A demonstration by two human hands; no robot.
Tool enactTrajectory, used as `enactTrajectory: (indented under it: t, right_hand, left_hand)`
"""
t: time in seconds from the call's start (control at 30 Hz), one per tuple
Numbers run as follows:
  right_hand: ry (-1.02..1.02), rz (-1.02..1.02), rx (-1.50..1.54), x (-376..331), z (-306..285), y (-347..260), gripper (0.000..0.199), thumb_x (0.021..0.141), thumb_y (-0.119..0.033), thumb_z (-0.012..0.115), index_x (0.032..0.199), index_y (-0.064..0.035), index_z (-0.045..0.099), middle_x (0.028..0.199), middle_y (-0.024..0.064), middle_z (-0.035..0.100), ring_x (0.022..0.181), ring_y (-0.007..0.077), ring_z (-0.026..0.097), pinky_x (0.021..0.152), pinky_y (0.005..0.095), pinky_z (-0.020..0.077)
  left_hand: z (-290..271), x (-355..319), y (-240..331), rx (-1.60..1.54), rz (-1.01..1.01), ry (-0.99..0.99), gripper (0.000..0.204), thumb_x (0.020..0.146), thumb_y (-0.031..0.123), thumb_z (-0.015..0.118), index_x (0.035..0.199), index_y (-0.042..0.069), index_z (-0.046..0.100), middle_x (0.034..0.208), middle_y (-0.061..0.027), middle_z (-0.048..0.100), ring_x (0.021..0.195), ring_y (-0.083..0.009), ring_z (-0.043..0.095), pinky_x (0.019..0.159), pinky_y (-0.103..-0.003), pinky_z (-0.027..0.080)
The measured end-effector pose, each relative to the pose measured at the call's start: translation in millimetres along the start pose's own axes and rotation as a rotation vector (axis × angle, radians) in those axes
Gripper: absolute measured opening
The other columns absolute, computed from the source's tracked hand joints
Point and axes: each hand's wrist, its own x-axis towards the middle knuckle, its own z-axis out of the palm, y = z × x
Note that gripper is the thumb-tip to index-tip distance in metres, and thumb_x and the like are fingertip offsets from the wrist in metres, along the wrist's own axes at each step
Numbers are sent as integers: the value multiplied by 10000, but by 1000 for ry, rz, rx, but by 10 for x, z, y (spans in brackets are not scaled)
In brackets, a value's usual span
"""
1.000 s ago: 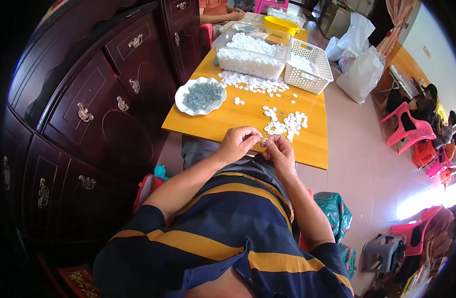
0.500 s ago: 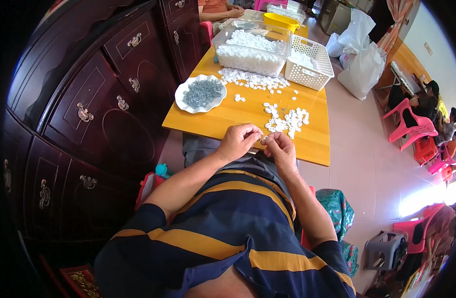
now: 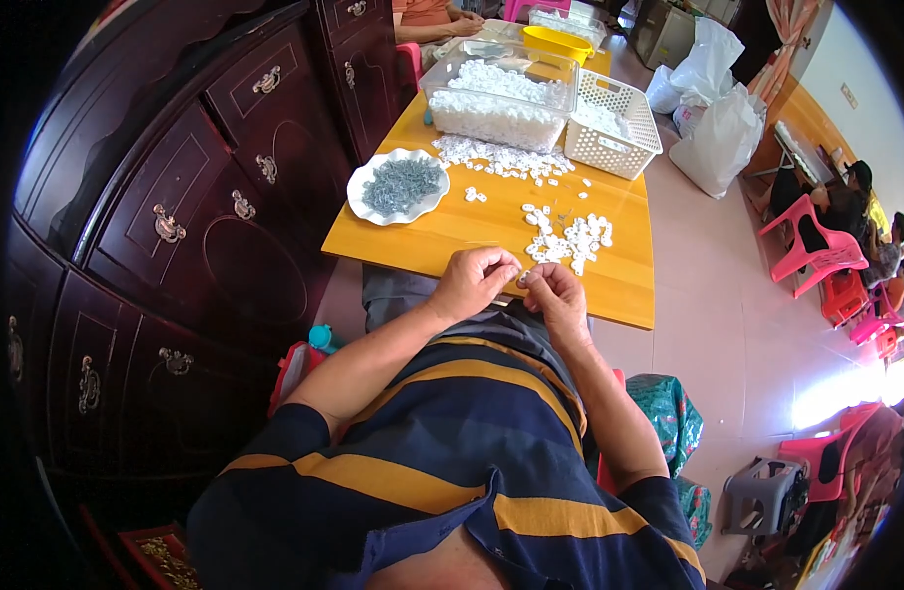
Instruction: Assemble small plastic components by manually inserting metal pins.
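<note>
At the table's front edge, my left hand (image 3: pixel 475 282) is closed in a pinch, thumb against forefinger. What it holds, if anything, is too small to make out. Close beside it, my right hand (image 3: pixel 558 297) pinches a small white plastic piece (image 3: pixel 524 278) between thumb and fingers. Just beyond my hands lies a loose pile of similar white pieces with holes (image 3: pixel 570 241). Farther left stands a white wavy-rimmed plate (image 3: pixel 361 205) heaped with small grey, see-through parts (image 3: pixel 403 185).
On the wooden table (image 3: pixel 422 244), a clear bin (image 3: pixel 501 120) and a cream perforated basket (image 3: pixel 609 152) hold white pieces; more are spread before the bin. A yellow basin (image 3: pixel 558 41) stands behind. Dark cabinets (image 3: pixel 196 216) line the left. Another person's hands (image 3: pixel 464 24) are at the far end.
</note>
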Motion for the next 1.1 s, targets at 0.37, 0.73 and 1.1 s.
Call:
enactTrajectory:
  t: [0.37,0.73,1.1]
  right_hand:
    - [24,6,55,-10,58,3,98,984,-112,667,1000,-21,633,860,32,698,661,72,582,611,201,458]
    - [87,-29,145,5,132,91,104,989,-109,669,989,-15,625,858,39,697,696,83,612,647,206,495]
    - [47,-118,-88,53,91,100,82,976,-75,663,972,-4,623,835,21,681,715,76,636,655,208,511]
  left_hand:
    - [15,-10,65,116,65,26,86,910,81,692,892,-1,707,748,-124,709,626,-188,663,606,-324,517]
    - [49,-13,36,142,69,69,79,889,74,695,876,-4,697,780,-158,719,683,-283,714,624,-363,536]
    - [3,12,96,311,171,69,88,864,92,714,829,15,690,746,-173,694,668,-346,684,604,-411,525]
